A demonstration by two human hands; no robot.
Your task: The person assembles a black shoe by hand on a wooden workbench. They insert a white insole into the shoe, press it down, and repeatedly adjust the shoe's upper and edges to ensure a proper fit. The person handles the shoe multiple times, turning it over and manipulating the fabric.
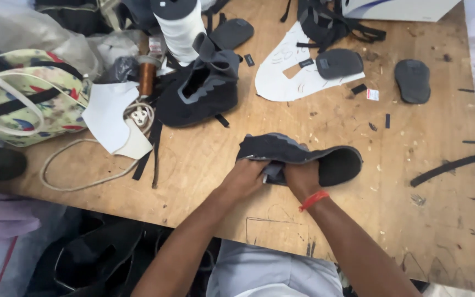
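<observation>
A flat dark shoe upper with grey trim [303,154] lies on the wooden table [402,181] near its front edge. My left hand [246,177] grips its near left edge, fingers curled over the fabric. My right hand [302,179], an orange band at the wrist, holds the middle of the same piece from the near side. Both hands press the piece against the tabletop.
A pile of dark shoe uppers [202,91] lies behind. Also on the table: a white paper pattern [281,77], two grey oval pads [412,81], a white thread cone [181,27], a copper spool [147,77], a floral bag [23,99], a white cord [78,159], black strips.
</observation>
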